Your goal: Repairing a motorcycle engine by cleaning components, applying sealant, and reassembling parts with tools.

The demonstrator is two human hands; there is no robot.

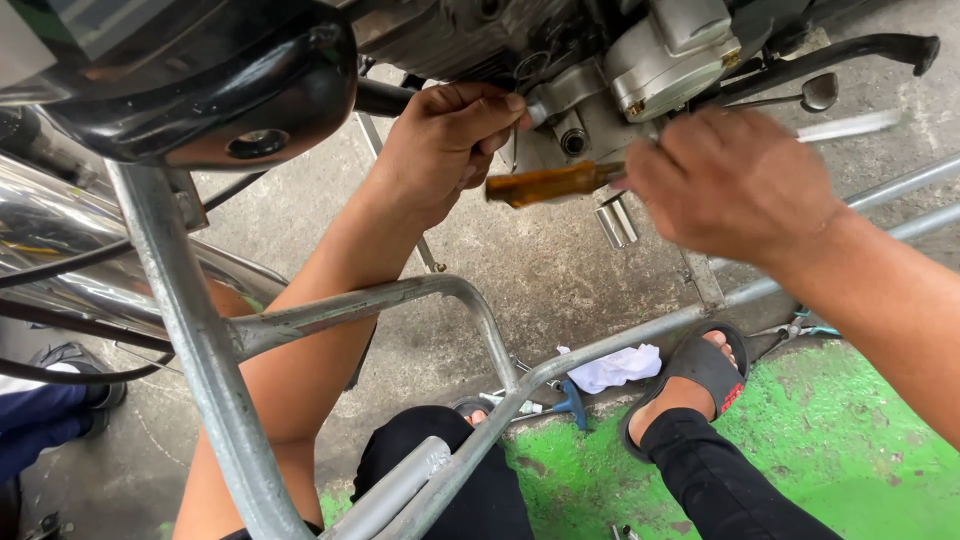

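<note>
My left hand (445,140) reaches up under a motorcycle engine (640,60), its fingers closed against a small metal fitting at the engine's lower edge. My right hand (730,180) is blurred and grips a screwdriver with an amber handle (550,183); the handle points left toward my left hand and the shaft sticks out to the right. Both hands sit just below the grey engine casing. What my left fingers pinch is too small to tell.
A grey tube frame (200,340) crosses in front of me. A black fuel tank (200,80) is top left. A white rag (615,367) and a blue T-handle tool (570,403) lie on the concrete by my sandalled foot (690,375). Another person's shoe (70,370) is at left.
</note>
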